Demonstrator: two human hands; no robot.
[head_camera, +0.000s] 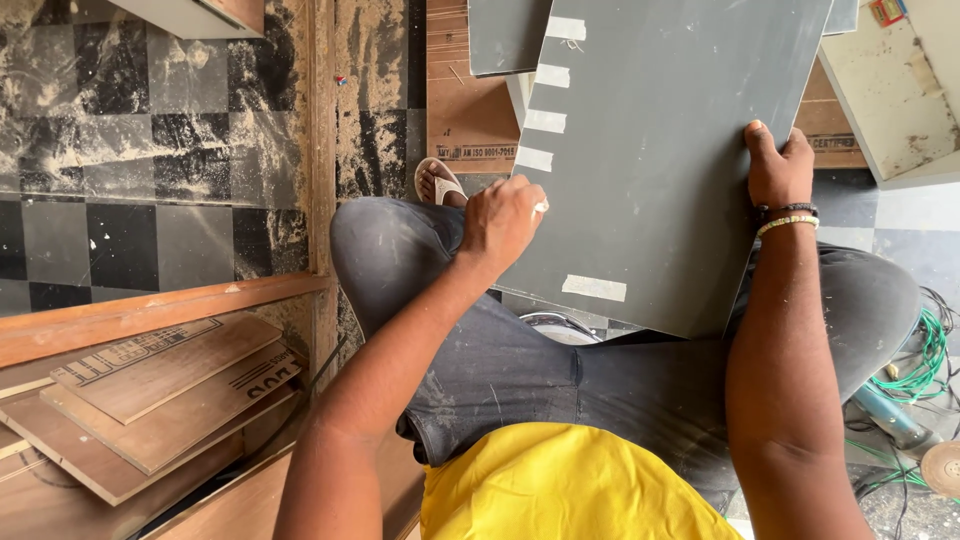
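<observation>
Yellow shirt (560, 485) closest to the lens, dark jeans (560, 370) past it, person seated with knees apart. Grey panel (660, 160) rests tilted across the lap, far end reaching over the brown board (470, 120) on the floor. Strips of pale tape (545, 120) run down its left edge, one more near the bottom corner. Left hand (500, 222) sits at the panel's left edge, fingers curled tight, pinching something small and white; can't tell what. Right hand (780, 165) grips the right edge, fingers wrapped round behind it, thumb on the face; bracelets (787, 217) on the wrist. Sandalled foot (440, 183) shows beside the left hand. Plywood offcuts (160, 400) stacked lower left, sawdust on the checkered floor (130, 150). Green cable (925, 360) and a grinder (900, 425) far right.
</observation>
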